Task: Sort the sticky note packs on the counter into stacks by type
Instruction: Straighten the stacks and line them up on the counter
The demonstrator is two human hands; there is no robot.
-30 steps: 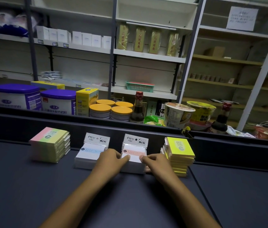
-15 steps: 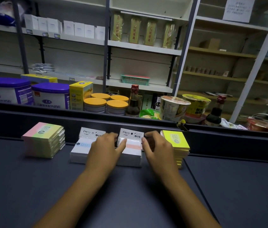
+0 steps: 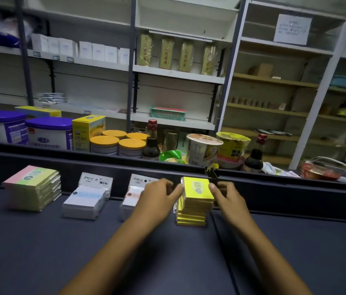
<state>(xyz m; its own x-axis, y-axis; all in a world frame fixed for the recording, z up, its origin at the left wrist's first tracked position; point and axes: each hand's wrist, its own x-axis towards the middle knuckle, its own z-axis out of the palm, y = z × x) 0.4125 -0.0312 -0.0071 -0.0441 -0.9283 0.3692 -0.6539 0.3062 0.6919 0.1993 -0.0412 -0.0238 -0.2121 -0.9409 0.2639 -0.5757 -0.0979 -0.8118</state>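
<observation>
- Behind the counter we see 2 purple-lidded tubs (image 3: 48, 133) beside a yellow box (image 3: 87, 132).
- We count 4 orange-lidded tins (image 3: 104, 144), then a dark sauce bottle (image 3: 151, 141).
- 2 instant noodle cups (image 3: 203, 149) stand right of it.
- A green basket (image 3: 168, 113) sits on a shelf.

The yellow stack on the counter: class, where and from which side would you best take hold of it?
Grip the yellow stack by its left and right side faces, coming in from the near side with a hand on each flank, as the left hand and right hand are placed. The packs sit slightly offset, so squeezing low on both sides should probably keep them together.
</observation>
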